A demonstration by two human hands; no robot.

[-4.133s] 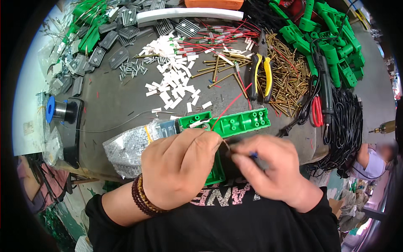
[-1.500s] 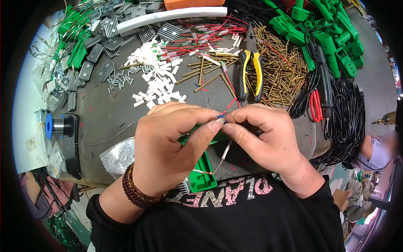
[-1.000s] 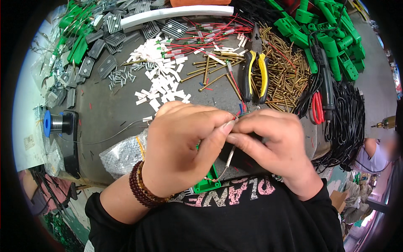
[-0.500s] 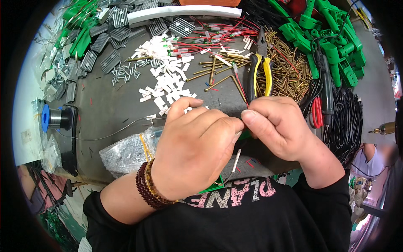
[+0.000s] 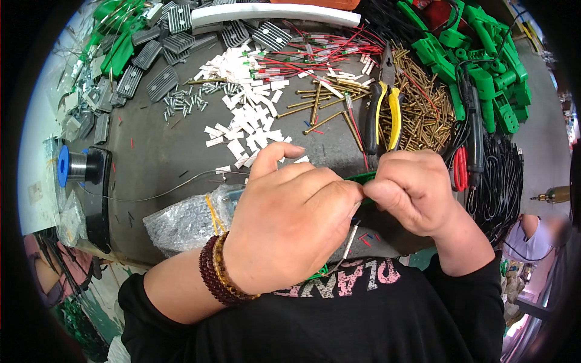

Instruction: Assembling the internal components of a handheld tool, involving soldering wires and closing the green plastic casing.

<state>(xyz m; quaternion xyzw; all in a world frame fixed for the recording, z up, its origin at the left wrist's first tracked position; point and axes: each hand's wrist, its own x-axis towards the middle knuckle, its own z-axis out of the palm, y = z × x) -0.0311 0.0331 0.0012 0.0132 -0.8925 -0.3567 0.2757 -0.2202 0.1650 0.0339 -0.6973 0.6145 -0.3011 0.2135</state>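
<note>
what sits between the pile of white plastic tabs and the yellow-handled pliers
Loose brass rods lie there on the dark table, between tabs and pliers, in the head view.

Your left hand [image 5: 290, 227] and right hand [image 5: 411, 193] meet over the counter [image 5: 157, 157]. Pliers [image 5: 382, 112] lie just beyond your right hand, labels [image 5: 248, 121] beyond your left, a plastic bag [image 5: 187, 221] left of it, a wire spool [image 5: 75, 166] farther left.

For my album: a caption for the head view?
Two hands pinch a green plastic part above a cluttered workbench.
</note>
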